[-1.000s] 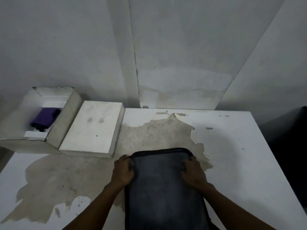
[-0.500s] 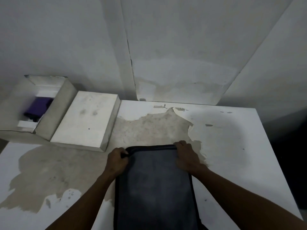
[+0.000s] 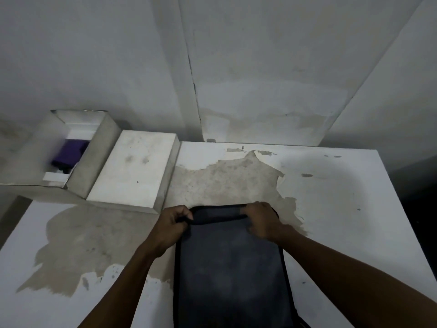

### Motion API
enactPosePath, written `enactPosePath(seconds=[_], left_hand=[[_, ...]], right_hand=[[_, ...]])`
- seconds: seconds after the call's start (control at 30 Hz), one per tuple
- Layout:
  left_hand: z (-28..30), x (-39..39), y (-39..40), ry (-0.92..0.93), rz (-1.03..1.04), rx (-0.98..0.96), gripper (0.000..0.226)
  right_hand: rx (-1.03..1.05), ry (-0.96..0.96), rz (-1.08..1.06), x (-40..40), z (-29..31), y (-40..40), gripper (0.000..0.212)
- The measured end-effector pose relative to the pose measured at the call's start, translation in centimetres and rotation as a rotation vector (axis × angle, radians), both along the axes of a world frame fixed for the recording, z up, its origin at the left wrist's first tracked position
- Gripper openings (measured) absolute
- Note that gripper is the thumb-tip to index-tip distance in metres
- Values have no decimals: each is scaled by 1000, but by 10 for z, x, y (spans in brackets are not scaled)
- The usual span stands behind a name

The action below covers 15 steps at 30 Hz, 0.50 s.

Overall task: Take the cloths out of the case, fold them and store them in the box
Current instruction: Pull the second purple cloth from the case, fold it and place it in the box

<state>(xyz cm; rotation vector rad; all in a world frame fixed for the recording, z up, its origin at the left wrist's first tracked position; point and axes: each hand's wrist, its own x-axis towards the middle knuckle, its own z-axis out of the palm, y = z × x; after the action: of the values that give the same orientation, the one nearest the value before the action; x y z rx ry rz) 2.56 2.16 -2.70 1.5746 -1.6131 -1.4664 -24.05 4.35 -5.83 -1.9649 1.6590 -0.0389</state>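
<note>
A dark zip case (image 3: 230,268) lies flat on the white table, its long side running toward me. My left hand (image 3: 173,220) grips the case's far left corner, and my right hand (image 3: 261,220) grips its far right corner. Between them the top flap's far edge is lifted slightly, showing a dark gap. No cloth shows inside the case. The open white box (image 3: 104,157) stands at the back left, with a folded purple cloth (image 3: 69,153) and something dark lying inside it.
The box's white lid (image 3: 134,169) lies flat beside the box, just left of and beyond my left hand. The table (image 3: 343,209) has worn brown patches and ends at a dark drop on the right. Walls close off the back.
My hands went from lying on the case's far end to gripping its far edge. The flap's far rim is now raised a little.
</note>
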Motion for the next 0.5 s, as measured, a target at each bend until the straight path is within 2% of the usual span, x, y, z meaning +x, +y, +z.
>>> enactPosePath(seconds=[0.1, 0.23, 0.37, 0.5], left_hand=[[-1, 4, 1, -10, 33, -27, 35], [-5, 10, 3, -134, 62, -171, 31], [-5, 12, 5, -250, -13, -346, 34], [-6, 10, 11, -354, -88, -460, 27]], right_hand=[[-5, 31, -77, -10, 0, 6, 29], [-50, -84, -197, -20, 5, 20, 17], [-160, -50, -217, -19, 10, 29, 24], [-173, 4, -247, -15, 9, 31, 10]])
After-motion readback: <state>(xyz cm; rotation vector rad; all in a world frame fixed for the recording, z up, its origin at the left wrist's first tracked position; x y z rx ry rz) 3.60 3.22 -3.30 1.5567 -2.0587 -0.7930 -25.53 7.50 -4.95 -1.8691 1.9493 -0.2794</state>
